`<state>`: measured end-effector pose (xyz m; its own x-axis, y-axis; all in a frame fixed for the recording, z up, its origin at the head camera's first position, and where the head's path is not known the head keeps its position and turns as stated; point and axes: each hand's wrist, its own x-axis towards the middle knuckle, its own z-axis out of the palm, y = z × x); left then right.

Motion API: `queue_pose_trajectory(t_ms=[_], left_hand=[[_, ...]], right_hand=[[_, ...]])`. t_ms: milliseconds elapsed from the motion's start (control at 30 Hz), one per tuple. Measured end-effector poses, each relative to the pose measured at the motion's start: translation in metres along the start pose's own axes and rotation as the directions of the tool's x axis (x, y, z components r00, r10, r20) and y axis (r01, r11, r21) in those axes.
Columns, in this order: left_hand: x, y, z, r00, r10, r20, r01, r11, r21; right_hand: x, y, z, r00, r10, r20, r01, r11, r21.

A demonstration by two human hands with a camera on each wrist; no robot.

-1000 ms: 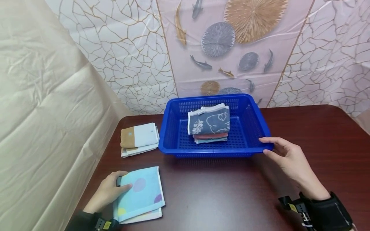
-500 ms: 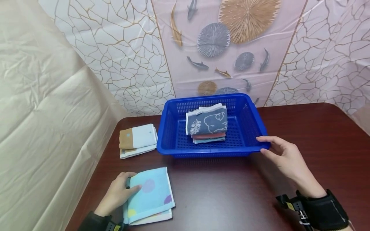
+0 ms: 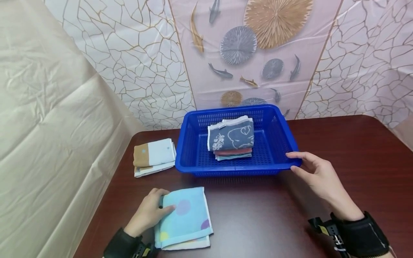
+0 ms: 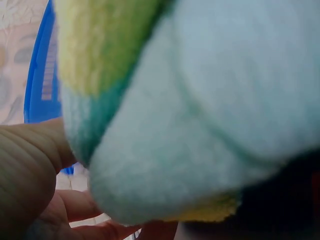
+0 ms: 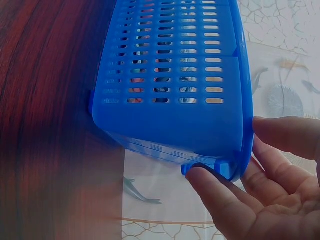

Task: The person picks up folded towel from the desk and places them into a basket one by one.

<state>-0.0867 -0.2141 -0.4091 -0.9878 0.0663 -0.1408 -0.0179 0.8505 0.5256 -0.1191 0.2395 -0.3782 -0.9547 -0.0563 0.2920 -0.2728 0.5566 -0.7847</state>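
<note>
My left hand (image 3: 151,211) grips the left edge of a folded light-blue towel (image 3: 187,218) with purple and yellow dots, thumb on top. Close up in the left wrist view, the towel's folded layers (image 4: 145,135) fill most of the frame. My right hand (image 3: 317,175) pinches the near right corner of a blue plastic basket (image 3: 226,168). In the right wrist view, thumb and fingers (image 5: 215,195) meet around the basket's rim (image 5: 245,100). Inside the basket lies a stack of folded towels, a grey-blue patterned towel (image 3: 231,136) on top and pink and light-blue layers beneath.
Left of the basket, a folded brown-and-white towel (image 3: 155,154) lies on the dark wooden table (image 3: 258,215). A patterned curtain (image 3: 155,64) hangs behind the table, and a cream cloth (image 3: 58,143) drapes down at the left.
The left hand has moved to the right, carrying the light-blue towel with it toward the table's middle. The right hand stays on the basket's corner. The head view has shifted slightly.
</note>
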Motion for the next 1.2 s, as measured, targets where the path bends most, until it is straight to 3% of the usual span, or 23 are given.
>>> queue_pose_trajectory(t_ms=[200,467,667,1200], left_hand=[[0.002,0.018,0.013,0.999,0.034,0.002,-0.034,0.999,-0.021],[0.013,0.041,0.026,0.995,0.096,0.009,-0.096,0.995,0.014],[0.02,0.06,0.039,0.989,0.141,0.04,-0.142,0.989,0.029],[0.036,0.095,0.061,0.977,0.205,0.067,-0.206,0.979,0.009]], right_hand=[[-0.001,-0.001,-0.001,1.0,0.001,0.012,-0.001,1.0,0.01],[0.0,-0.001,0.001,1.0,-0.018,0.001,0.018,1.0,-0.015],[-0.001,0.0,0.0,1.0,0.021,0.004,-0.021,0.999,-0.05],[-0.001,0.002,0.001,1.0,-0.001,0.004,0.001,1.0,0.0]])
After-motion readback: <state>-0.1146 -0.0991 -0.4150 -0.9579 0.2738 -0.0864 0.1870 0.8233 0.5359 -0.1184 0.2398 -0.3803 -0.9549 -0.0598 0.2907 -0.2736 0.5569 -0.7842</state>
